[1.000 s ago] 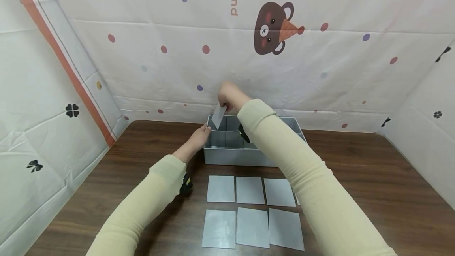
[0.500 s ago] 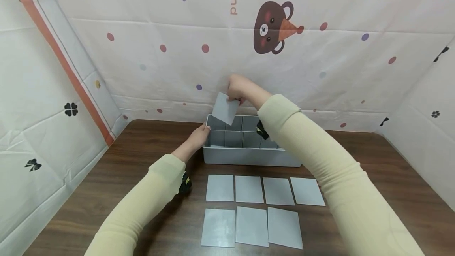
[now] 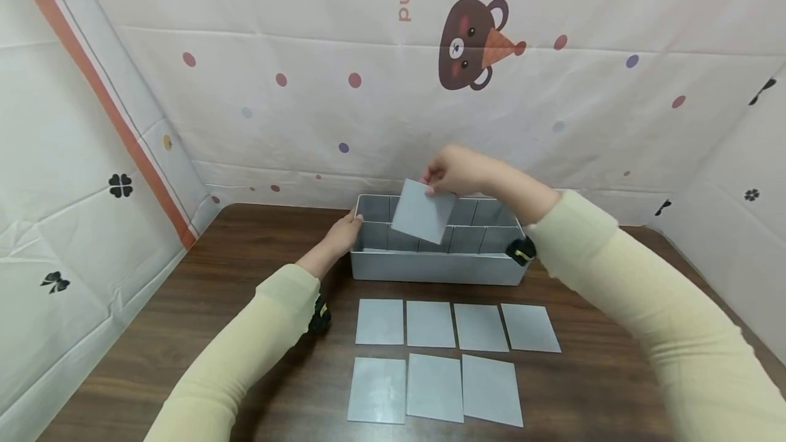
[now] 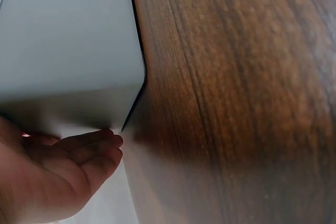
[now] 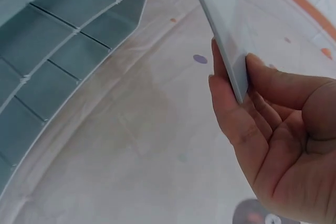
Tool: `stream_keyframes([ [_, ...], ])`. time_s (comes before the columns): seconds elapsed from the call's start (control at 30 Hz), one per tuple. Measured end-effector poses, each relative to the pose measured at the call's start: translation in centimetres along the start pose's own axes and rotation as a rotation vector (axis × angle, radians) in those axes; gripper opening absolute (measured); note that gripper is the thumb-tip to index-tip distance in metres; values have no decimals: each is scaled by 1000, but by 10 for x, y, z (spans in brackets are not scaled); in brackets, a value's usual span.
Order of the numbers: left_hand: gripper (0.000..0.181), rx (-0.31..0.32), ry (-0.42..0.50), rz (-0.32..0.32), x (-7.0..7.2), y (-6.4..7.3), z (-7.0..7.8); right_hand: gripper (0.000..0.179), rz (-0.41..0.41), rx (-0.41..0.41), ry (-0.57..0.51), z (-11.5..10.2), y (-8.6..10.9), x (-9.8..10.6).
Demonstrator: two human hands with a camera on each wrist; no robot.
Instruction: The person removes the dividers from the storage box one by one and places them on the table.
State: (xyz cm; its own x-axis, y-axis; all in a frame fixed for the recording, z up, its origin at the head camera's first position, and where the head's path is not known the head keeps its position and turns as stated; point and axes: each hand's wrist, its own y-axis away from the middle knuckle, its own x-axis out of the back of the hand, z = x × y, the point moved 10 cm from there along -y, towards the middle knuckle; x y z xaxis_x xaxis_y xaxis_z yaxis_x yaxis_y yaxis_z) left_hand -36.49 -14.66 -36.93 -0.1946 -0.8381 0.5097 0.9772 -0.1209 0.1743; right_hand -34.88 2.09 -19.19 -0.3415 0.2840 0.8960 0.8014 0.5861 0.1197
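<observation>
In the head view, my right hand point(image 3: 457, 172) pinches a thin grey square divider point(image 3: 424, 211) by its upper corner, tilted over the grey compartment box point(image 3: 436, 269). The right wrist view shows the divider point(image 5: 223, 30) edge-on between thumb and fingers. At the box's left end my left hand point(image 3: 342, 234) holds the wall, thumb near the rim. Its fingers reach round the corner of the box point(image 4: 68, 35) in the left wrist view. A long partition and several cross dividers point(image 5: 71, 24) form two rows of compartments inside the box.
Two rows of loose grey square dividers point(image 3: 430, 324) lie on the dark wooden table point(image 3: 258, 360) in front of the box. A printed white cloth point(image 3: 245, 114) hangs close behind the box and along both sides.
My right hand has moved right and slightly down with the divider, from the box's back left corner toward its middle. The left hand stays at the box's left end.
</observation>
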Motion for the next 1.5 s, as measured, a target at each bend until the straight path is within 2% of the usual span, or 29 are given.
stream_keyframes([
  [0.17, 60, 2, 3, 4, 3, 0, 0, 14, -38, 90, -17, 10, 46, -5],
  [0.3, 60, 1, -2, -4, 3, 0, 0, 13, -61, 85, -54, 33, 78, -18],
  [0.57, 60, 5, 14, -17, -4, -1, -2, 8, -124, 84, -89, 84, 139, -57],
  [0.7, 60, 2, 22, -28, -7, -3, -1, 7, -148, 61, -119, 109, 162, -78],
  [0.93, 61, 13, 7, -11, -2, -3, -3, 3, -239, 96, -274, 127, 179, -122],
  [1.03, 61, 27, 6, -5, 0, -1, -4, 3, -270, 83, -323, 133, 183, -136],
  [1.33, 60, 25, 36, -1, 0, 1, -4, 3, -286, 35, -341, 145, 190, -151],
  [1.5, 59, 14, 28, 0, -1, -1, -3, 14, -269, 9, -359, 148, 195, -159],
])
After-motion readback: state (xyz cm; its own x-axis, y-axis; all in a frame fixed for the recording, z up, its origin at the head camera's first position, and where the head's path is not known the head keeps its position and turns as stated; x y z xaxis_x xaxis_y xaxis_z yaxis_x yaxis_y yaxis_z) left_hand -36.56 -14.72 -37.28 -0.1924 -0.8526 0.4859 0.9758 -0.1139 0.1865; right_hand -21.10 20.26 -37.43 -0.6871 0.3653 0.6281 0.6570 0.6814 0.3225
